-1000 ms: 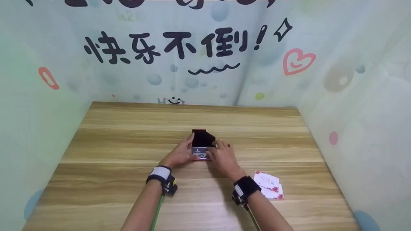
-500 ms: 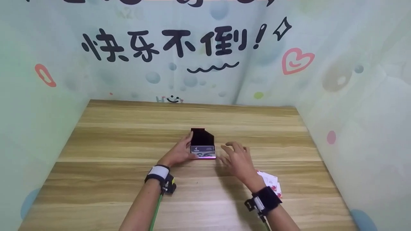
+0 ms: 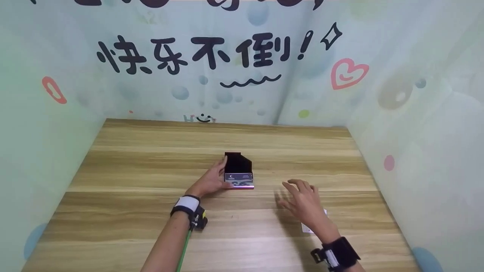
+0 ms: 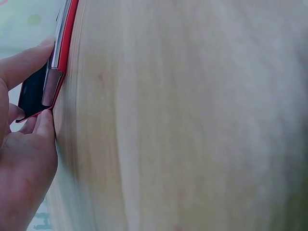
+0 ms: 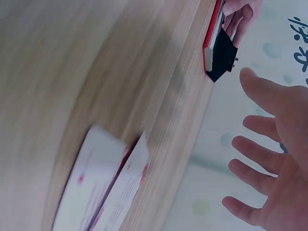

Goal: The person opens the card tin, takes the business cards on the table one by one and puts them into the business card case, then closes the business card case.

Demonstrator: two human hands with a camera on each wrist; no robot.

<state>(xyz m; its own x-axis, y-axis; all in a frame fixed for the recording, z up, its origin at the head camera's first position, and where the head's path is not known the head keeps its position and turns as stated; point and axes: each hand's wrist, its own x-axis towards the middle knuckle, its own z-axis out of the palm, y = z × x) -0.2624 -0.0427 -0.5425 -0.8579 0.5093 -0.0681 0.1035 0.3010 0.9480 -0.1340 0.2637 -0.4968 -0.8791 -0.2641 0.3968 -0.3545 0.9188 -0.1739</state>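
Note:
An open card case (image 3: pixel 238 163), red outside and black inside, stands on the table with its flap raised. A grey printed card (image 3: pixel 244 176) shows in its front. My left hand (image 3: pixel 208 182) holds the case by its left side; the left wrist view shows the thumb on the metal-edged front and the fingers at the black flap and underside. To the right, my right hand (image 3: pixel 305 200) hovers with spread, slightly bent fingers and holds nothing. Below it lie two white cards (image 5: pixel 91 168) with red print, overlapping, mostly hidden by the hand in the head view.
The wooden table (image 3: pixel 151 151) is bounded by a printed curtain (image 3: pixel 159 94) at the back and on both sides. Bare wood lies between the case and the white cards.
My right hand has let go of the case's right side and moved right and nearer, over the white cards. My left hand has kept its hold on the case.

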